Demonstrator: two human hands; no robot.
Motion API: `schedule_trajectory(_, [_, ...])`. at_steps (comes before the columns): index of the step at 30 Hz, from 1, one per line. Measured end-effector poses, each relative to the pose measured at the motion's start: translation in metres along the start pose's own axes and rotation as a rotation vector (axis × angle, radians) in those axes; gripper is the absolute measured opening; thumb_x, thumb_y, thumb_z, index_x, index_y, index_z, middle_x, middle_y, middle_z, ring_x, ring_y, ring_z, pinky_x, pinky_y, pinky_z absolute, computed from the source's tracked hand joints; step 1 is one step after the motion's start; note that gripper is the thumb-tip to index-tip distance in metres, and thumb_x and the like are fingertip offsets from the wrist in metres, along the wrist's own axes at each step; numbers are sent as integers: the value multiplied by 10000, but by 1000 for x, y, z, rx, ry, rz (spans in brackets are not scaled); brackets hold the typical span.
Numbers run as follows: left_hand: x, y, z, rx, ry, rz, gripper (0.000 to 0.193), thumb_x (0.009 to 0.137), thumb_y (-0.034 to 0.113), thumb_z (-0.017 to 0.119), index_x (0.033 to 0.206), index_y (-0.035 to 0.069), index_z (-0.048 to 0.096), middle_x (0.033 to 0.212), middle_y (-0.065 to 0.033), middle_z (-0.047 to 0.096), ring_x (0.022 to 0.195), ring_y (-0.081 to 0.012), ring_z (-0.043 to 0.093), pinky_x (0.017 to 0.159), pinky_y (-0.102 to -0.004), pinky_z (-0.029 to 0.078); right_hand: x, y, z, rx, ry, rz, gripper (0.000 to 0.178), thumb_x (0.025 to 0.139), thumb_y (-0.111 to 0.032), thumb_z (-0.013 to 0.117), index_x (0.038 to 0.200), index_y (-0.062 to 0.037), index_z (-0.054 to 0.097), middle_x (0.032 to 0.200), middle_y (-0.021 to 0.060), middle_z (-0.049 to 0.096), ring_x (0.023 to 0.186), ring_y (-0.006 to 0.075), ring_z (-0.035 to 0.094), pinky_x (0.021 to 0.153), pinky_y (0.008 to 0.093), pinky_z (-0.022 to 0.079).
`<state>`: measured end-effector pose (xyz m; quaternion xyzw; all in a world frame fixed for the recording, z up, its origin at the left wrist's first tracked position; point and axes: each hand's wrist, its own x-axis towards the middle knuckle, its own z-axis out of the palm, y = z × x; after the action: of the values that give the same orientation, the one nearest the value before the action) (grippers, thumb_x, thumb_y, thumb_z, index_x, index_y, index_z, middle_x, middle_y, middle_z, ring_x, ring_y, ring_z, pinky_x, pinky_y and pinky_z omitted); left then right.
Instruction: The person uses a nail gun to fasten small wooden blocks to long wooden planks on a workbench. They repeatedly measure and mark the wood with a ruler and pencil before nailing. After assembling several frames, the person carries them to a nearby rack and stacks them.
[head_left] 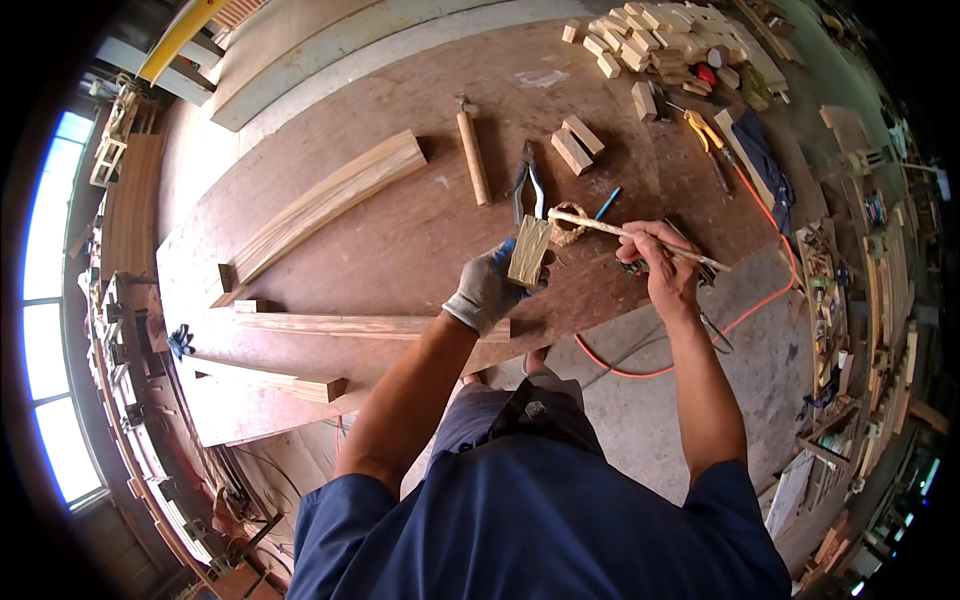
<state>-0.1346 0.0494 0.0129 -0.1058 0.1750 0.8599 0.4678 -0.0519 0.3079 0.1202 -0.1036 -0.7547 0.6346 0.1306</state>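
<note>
My left hand [483,292], in a pale glove with blue on it, grips a small wooden block [529,252]. The block's upturned face looks smeared with a wet, yellowish coat. In my bare right hand [664,262] is a thin stick [605,227], held much like a pen. Its far end reaches over a small round pot [568,239] with a crusted, tan rim, just beyond the block; whether the two touch, I cannot tell. Pliers [537,190] with spread handles lie behind the block, and a blue pencil-like stick [608,203] rests beside the pot.
A hammer [473,160] and two small blocks [573,153] lie farther back on the brown table [400,255]. Long wooden pieces [330,200] cover its left side. At the far right are piled blocks [640,45] and a yellow air gun [700,128], whose orange hose [792,262] drops to the floor.
</note>
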Motion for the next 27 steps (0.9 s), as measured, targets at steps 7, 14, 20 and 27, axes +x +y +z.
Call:
schedule_trajectory(7, [-3, -2, 0, 2, 44, -19, 442, 1099, 277, 396, 1409, -2, 541, 1284, -257, 645, 1014, -360, 639, 875, -454, 535, -4, -3, 7, 82, -82, 109, 269, 1032, -169, 578, 1088, 59, 710, 897, 114, 742, 772, 151, 714, 688, 277, 587])
schedule_trajectory(14, [0, -1, -6, -30, -45, -36, 443, 1098, 293, 424, 1408, 1, 543, 1290, -262, 643, 1023, -358, 643, 873, -454, 540, -3, -7, 8, 122, -103, 117, 252, 1043, -149, 556, 1079, 52, 704, 879, 116, 733, 769, 153, 710, 702, 288, 586])
schedule_trajectory(20, [-7, -1, -7, 42, -32, -14, 447, 1097, 310, 438, 1394, -5, 550, 1262, -244, 660, 1045, -331, 651, 877, -447, 543, 8, 6, 10, 1, 89, 70, 273, 1063, -199, 565, 1123, 27, 706, 919, 112, 745, 786, 140, 714, 712, 276, 585])
schedule_trajectory(27, [-72, 33, 11, 667, 239, 160, 456, 974, 218, 726, 1341, -21, 596, 1172, -55, 665, 1045, -147, 643, 914, -302, 539, 38, 37, 24, -275, 47, 189, 254, 1038, -241, 618, 1028, -2, 705, 775, 36, 673, 641, 84, 635, 583, 255, 519])
